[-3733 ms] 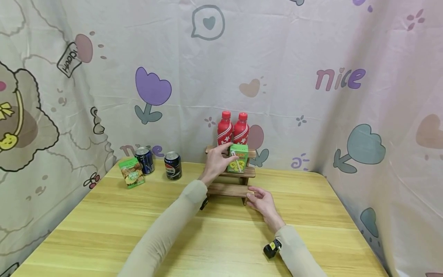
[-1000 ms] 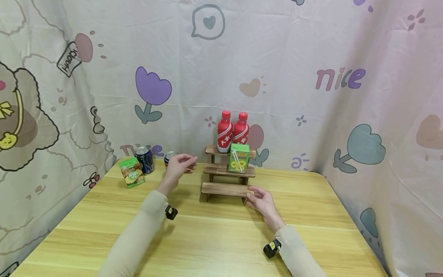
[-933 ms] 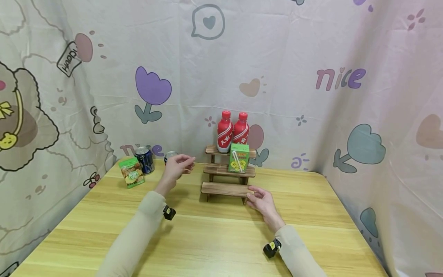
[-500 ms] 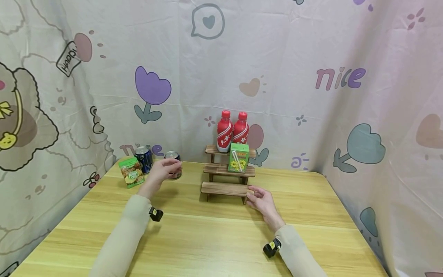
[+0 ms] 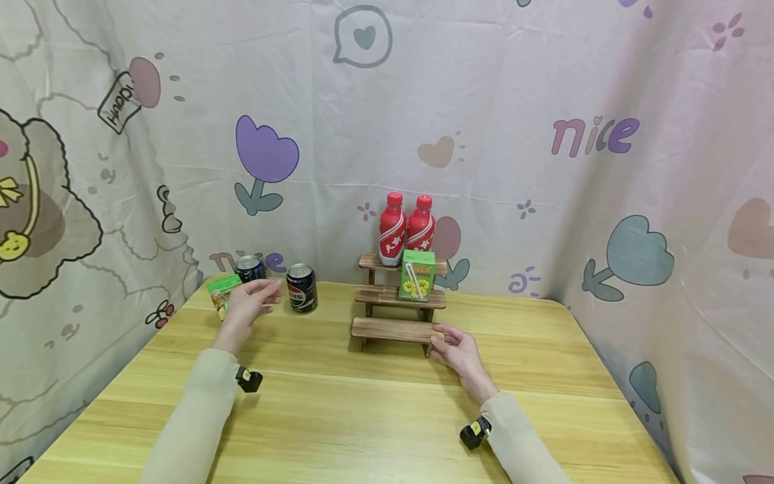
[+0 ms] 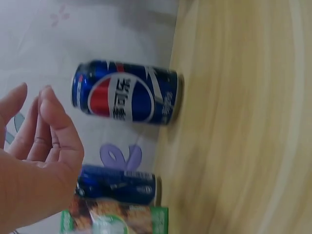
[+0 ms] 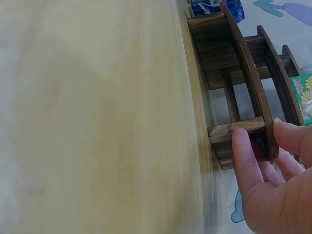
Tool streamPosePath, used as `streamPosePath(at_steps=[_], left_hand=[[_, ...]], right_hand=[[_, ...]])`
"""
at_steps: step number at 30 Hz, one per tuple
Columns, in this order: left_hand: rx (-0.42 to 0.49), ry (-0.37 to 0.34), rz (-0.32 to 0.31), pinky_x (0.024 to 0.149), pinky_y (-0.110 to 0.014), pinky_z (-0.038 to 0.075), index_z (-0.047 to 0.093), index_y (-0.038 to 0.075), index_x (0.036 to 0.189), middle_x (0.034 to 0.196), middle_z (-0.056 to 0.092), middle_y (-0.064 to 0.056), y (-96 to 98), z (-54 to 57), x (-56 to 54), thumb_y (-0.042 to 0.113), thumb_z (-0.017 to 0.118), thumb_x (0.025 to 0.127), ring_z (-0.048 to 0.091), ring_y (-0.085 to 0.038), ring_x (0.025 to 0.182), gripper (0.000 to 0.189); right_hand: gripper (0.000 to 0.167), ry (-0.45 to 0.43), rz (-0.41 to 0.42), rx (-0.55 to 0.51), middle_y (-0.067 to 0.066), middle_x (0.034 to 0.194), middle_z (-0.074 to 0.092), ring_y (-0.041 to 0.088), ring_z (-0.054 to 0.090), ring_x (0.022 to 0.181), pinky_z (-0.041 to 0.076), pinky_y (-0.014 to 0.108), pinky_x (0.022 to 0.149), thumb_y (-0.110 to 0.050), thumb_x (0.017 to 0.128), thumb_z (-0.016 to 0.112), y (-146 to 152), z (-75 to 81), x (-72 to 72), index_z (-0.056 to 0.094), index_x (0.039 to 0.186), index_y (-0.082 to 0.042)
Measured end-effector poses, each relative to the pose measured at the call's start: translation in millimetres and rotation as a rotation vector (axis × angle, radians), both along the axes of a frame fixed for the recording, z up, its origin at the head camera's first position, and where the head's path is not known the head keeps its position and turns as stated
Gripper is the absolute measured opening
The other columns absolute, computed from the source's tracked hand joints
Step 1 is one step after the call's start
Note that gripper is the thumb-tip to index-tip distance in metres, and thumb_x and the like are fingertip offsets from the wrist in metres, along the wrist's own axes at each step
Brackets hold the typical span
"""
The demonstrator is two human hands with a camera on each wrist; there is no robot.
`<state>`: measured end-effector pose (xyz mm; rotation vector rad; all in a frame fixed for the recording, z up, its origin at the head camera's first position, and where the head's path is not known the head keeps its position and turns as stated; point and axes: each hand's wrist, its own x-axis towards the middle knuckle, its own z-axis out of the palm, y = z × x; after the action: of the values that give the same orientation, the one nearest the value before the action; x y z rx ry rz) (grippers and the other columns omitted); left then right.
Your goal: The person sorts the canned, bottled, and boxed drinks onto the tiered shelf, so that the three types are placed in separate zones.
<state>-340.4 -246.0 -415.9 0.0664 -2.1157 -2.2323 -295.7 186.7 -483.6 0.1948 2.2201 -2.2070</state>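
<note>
My left hand (image 5: 246,310), its fingers loosely bent and holding nothing, hovers before the left drinks. It partly covers a green-topped juice box (image 5: 220,289) and a blue Pepsi can (image 5: 249,266). Right of it stands another Pepsi can (image 6: 127,92), upright on the table. With thumb and fingers my right hand (image 5: 461,356) pinches the right end of the bottom step of a three-tier wooden display stand (image 5: 393,329). On the top tier are two red bottles (image 5: 393,232). A green drink carton with a straw (image 5: 417,275) stands on the middle tier, toward the right.
The light wooden table (image 5: 363,417) reaches back to a printed curtain (image 5: 496,81), which also hangs along both sides. A small black wrist camera (image 5: 249,380) is strapped to the left wrist, another camera (image 5: 474,433) to the right.
My left hand has let go of the green carton on the middle tier and moved left, past the nearer can, to the juice box. My right hand stays on the stand.
</note>
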Motion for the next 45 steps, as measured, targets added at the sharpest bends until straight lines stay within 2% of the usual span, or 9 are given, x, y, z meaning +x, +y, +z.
streamPosePath(at_steps=[6, 12, 17, 20, 24, 30, 37, 43, 45], left_hand=[[0.077, -0.005, 0.127, 0.054, -0.017, 0.052, 0.072, 0.021, 0.088, 0.075, 0.073, 0.009, -18.8, -15.5, -4.8, 0.025, 0.073, 0.089, 0.066, -0.003, 0.064, 0.005], [0.155, -0.019, 0.266, 0.046, -0.018, 0.049, 0.072, 0.021, 0.083, 0.069, 0.071, 0.007, -32.3, -21.1, -5.2, 0.021, 0.075, 0.088, 0.063, -0.003, 0.056, 0.006], [0.246, -0.005, 0.445, 0.043, -0.018, 0.046, 0.072, 0.014, 0.085, 0.065, 0.068, 0.007, -39.8, -20.5, -4.9, 0.015, 0.079, 0.084, 0.059, -0.005, 0.053, 0.007], [0.246, 0.018, 0.559, 0.048, -0.017, 0.046, 0.07, 0.013, 0.089, 0.071, 0.066, 0.012, -44.0, -20.2, -4.4, 0.014, 0.083, 0.079, 0.056, -0.004, 0.058, 0.016], [0.264, 0.05, 0.649, 0.053, -0.016, 0.044, 0.066, 0.01, 0.097, 0.078, 0.057, 0.01, -49.9, -20.2, -2.0, 0.008, 0.085, 0.075, 0.052, -0.004, 0.068, 0.029], [0.307, 0.042, 0.683, 0.057, -0.015, 0.045, 0.06, 0.013, 0.103, 0.087, 0.05, 0.005, -59.5, -21.2, -2.5, -0.002, 0.085, 0.071, 0.047, -0.006, 0.076, 0.043], [0.199, -0.038, 0.672, 0.07, -0.013, 0.042, 0.058, 0.026, 0.107, 0.103, 0.046, 0.007, -65.6, -22.3, -4.7, 0.005, 0.084, 0.075, 0.042, -0.003, 0.089, 0.046], [0.161, -0.074, 0.63, 0.073, -0.01, 0.044, 0.057, 0.021, 0.125, 0.107, 0.048, 0.01, -68.9, -23.4, -5.8, 0.005, 0.082, 0.078, 0.045, -0.002, 0.092, 0.056], [0.131, -0.093, 0.617, 0.082, -0.013, 0.045, 0.054, 0.019, 0.135, 0.109, 0.048, 0.012, -70.0, -23.4, -7.0, 0.006, 0.081, 0.079, 0.045, -0.001, 0.094, 0.063]], right_hand=[[0.037, 0.003, 0.0, -0.002, 0.011, 0.102, 0.063, 0.021, 0.069, 0.088, 0.059, 0.034, 0.082, -0.001, 0.09, 0.067, 0, 0.1, 0.3, 0.062, 0.127, 0.0], [0.037, 0.01, 0.002, -0.001, 0.01, 0.1, 0.064, 0.021, 0.069, 0.087, 0.059, 0.034, 0.082, -0.001, 0.09, 0.067, 0, -0.7, 0.3, 0.062, 0.127, 0.001], [0.037, 0.007, 0.0, -0.003, 0.01, 0.099, 0.064, 0.021, 0.069, 0.086, 0.059, 0.035, 0.083, 0.0, 0.09, 0.067, 0, -0.7, 0.1, 0.062, 0.127, 0.001], [0.038, 0.005, -0.002, -0.003, 0.01, 0.1, 0.064, 0.021, 0.069, 0.087, 0.058, 0.036, 0.084, 0.0, 0.09, 0.067, 0, -0.7, 0.0, 0.062, 0.127, 0.001], [0.037, 0.002, -0.006, 0.0, 0.011, 0.101, 0.065, 0.02, 0.069, 0.087, 0.058, 0.036, 0.084, -0.001, 0.091, 0.067, 0, -0.8, -0.1, 0.062, 0.127, 0.0], [0.037, 0.003, -0.005, 0.002, 0.011, 0.101, 0.064, 0.019, 0.069, 0.087, 0.058, 0.036, 0.084, -0.002, 0.091, 0.066, 0, -0.9, -0.3, 0.062, 0.128, 0.0], [0.037, 0.007, -0.002, -0.004, 0.01, 0.099, 0.063, 0.017, 0.069, 0.084, 0.059, 0.035, 0.084, -0.001, 0.091, 0.066, 0, -2.2, -0.4, 0.062, 0.128, 0.001], [0.037, 0.007, -0.001, 0.002, 0.01, 0.101, 0.064, 0.016, 0.069, 0.084, 0.059, 0.036, 0.083, -0.002, 0.091, 0.066, 1, -3.0, -1.3, 0.062, 0.128, 0.0], [0.036, 0.01, 0.001, 0.006, 0.011, 0.102, 0.063, 0.017, 0.069, 0.085, 0.059, 0.036, 0.083, -0.002, 0.091, 0.067, 1, -3.3, -1.6, 0.062, 0.127, 0.0]])
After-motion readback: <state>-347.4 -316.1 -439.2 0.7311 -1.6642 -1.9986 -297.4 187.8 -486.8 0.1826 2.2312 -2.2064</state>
